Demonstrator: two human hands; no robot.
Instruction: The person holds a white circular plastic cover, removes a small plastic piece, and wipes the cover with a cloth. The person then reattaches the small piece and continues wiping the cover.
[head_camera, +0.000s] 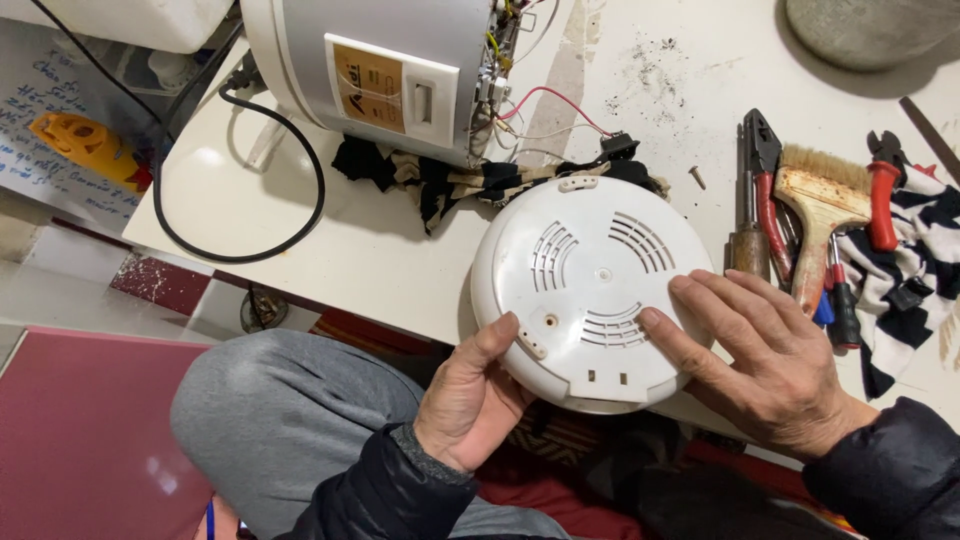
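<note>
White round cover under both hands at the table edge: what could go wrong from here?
1. The white round cover overhangs the table edge; if the left hand or right hand lets go, it could tip off.
2. The loose screw lies free and might roll away.
3. Exposed wires trail from the opened appliance body and could snag.

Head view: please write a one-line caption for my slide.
Both hands, left and right, steady a round white vented base plate at the workbench edge, beside pliers and a paintbrush.

White round cover (597, 290), black-and-white striped cloth (915, 250)
</note>
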